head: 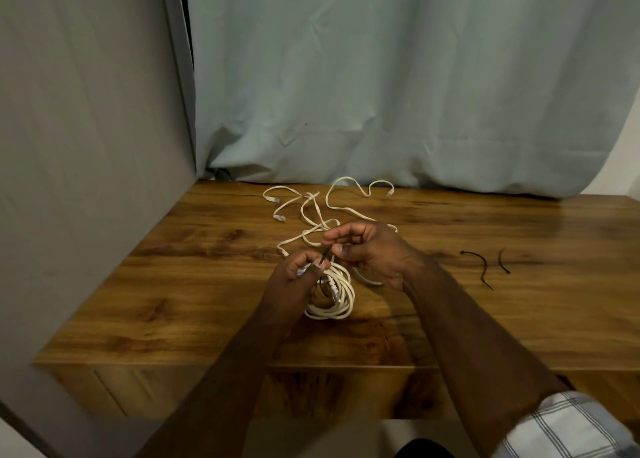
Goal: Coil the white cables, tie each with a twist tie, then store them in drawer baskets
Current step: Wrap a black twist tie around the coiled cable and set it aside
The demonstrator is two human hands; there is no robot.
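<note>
A coiled white cable (341,296) hangs just above the wooden tabletop (207,284), held at its top by my left hand (294,281). A thin black twist tie (323,259) sticks up at the top of the coil, pinched between my left fingertips and my right hand (370,250), which is closed on its upper end. Behind my hands, loose white cables (311,208) lie tangled on the table, their plug ends spread toward the back. Two spare black twist ties (479,263) rest on the table to the right.
A pale blue curtain (381,94) hangs behind the table, touching its back edge. A grey panel (86,146) walls off the left side. The table's front edge (173,366) runs below my forearms, with a wooden drawer front (104,392) under it.
</note>
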